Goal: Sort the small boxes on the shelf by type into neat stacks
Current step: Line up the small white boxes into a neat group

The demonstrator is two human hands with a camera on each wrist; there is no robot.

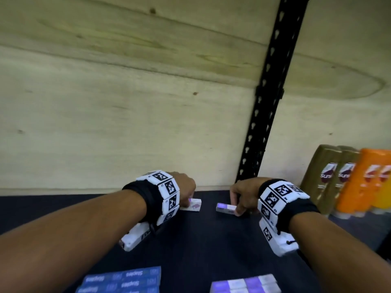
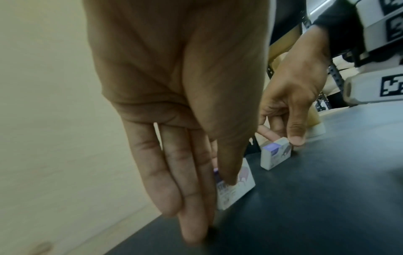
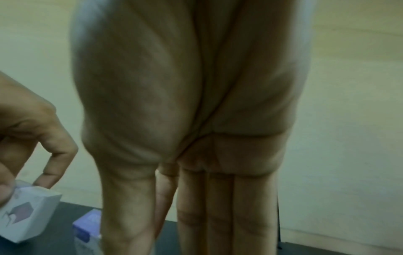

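Note:
Two small white boxes with purple print lie near the back of the dark shelf. My left hand pinches the left box between thumb and fingers; in the left wrist view the thumb tip presses on the left box. My right hand pinches the right box, thumb on its near side and a finger behind it on the right box. Both boxes touch the shelf, a short gap apart. The right wrist view shows the right box partly hidden by my thumb.
A stack of blue staples boxes sits at the near edge, with a stack of purple-and-white boxes to its right. Olive and orange bottles stand at the right. A black slotted upright runs up the plywood back wall.

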